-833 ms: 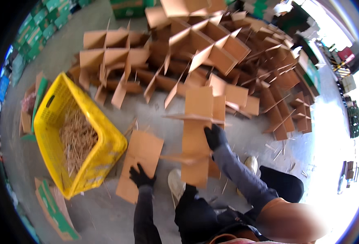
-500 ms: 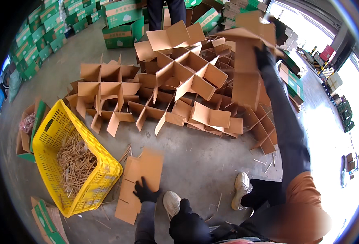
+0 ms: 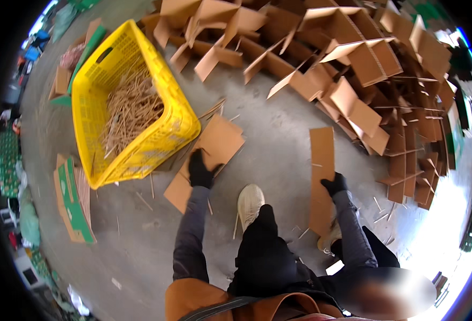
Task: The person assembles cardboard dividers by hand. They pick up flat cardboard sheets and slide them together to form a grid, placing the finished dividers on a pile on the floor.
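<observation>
Both my hands wear dark gloves. My left hand (image 3: 201,171) grips a flat brown cardboard sheet (image 3: 220,136) near its middle, fingers lying over the top face and thumb by the right edge. This sheet slants beside the yellow crate. In my right hand (image 3: 335,185) is a long, narrow cardboard strip (image 3: 321,155), pinched at its right edge and pointing away from me. Part of the strip's near end covers my right shoe. The two pieces are apart, with my left shoe (image 3: 251,202) between them.
The yellow plastic crate (image 3: 185,128) at left holds many thin cardboard scraps (image 3: 134,104). Assembled cardboard dividers (image 3: 372,56) lie heaped along the far side and right. A green-and-brown carton (image 3: 75,200) sits at left. Loose scraps dot the concrete floor (image 3: 139,241).
My right hand has come down from the far right heap and now holds a narrow strip near my right foot. My left hand remains on its sheet. The view has tilted downward.
</observation>
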A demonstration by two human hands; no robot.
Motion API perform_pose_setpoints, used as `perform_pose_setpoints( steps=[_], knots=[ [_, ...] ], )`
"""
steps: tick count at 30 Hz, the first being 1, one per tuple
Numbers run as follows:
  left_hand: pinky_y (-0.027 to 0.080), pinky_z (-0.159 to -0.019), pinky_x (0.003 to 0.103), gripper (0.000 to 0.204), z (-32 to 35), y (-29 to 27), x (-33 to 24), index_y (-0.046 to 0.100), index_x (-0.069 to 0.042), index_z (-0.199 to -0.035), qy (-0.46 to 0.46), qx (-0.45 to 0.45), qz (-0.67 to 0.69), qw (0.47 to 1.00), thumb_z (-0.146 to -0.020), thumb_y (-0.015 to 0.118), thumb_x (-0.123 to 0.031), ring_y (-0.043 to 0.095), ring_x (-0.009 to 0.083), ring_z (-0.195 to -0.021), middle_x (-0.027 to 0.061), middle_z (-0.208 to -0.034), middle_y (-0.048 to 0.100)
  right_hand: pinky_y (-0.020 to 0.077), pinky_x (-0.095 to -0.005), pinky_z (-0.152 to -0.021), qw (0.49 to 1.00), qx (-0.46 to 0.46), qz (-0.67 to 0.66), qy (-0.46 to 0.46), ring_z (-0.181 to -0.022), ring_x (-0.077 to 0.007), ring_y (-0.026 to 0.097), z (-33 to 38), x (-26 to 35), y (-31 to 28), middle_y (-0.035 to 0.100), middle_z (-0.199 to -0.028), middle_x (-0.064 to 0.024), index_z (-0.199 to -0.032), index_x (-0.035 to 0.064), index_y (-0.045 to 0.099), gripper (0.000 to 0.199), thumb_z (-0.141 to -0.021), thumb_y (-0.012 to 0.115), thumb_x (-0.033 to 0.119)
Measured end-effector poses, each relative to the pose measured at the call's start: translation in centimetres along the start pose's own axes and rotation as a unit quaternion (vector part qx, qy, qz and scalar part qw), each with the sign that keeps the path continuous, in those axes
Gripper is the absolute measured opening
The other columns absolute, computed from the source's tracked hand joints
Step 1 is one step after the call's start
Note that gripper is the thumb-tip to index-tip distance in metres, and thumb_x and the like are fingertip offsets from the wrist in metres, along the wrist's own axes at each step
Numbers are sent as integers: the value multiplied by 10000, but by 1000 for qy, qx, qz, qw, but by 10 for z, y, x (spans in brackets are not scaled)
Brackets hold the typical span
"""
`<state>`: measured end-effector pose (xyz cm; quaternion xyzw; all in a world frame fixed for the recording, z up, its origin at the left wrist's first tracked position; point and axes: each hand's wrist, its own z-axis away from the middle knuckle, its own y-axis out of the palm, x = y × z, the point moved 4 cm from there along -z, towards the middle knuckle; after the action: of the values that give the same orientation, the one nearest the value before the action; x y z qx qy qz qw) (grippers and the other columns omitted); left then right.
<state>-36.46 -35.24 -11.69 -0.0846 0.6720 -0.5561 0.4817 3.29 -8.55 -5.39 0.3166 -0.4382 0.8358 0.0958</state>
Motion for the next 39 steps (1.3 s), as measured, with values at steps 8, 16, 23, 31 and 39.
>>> perform_pose_setpoints(
  steps=[8,16,23,31,39],
  knots=[
    [21,-1044,641,1148,60,78,-41,235,-90,-1413,-10,-44,-243,969,-569,561,-795,110,369,-1380,179,-1471,211,466,-512,-721,956,-60,212,196,-834,-428,601,13,-74,32,642,-889,-208,-1081,89,537,422,-808,575,409],
    [131,-1030,635,864,-16,70,-102,426,-129,-1286,120,-107,-177,971,-614,692,-604,272,342,-1303,151,-1368,358,464,-504,-709,970,-157,147,109,-845,-425,594,1,-58,17,630,-919,-225,-1070,99,526,337,-861,523,364],
    [367,-900,513,603,13,62,-114,527,-134,-1085,149,-60,-192,968,-600,787,-383,520,265,-1046,90,-1028,577,471,-478,-726,979,-145,69,126,-862,-416,595,18,-19,-15,636,-919,-222,-1113,96,552,377,-865,520,378],
    [464,-774,403,312,20,115,-212,592,-118,-1063,242,134,2,961,-775,648,-225,590,294,-891,104,-946,614,489,-404,-756,976,-143,-165,-5,-923,-376,613,37,41,-37,641,-947,-219,-1131,58,581,428,-820,630,349],
    [491,-744,411,198,65,146,-290,621,-205,-1026,240,272,-53,930,-846,543,-182,549,239,-961,35,-1002,556,465,-505,-690,994,-63,61,62,-806,-416,600,54,24,-53,637,-830,-214,-1054,85,551,335,-842,533,344]
  ],
)
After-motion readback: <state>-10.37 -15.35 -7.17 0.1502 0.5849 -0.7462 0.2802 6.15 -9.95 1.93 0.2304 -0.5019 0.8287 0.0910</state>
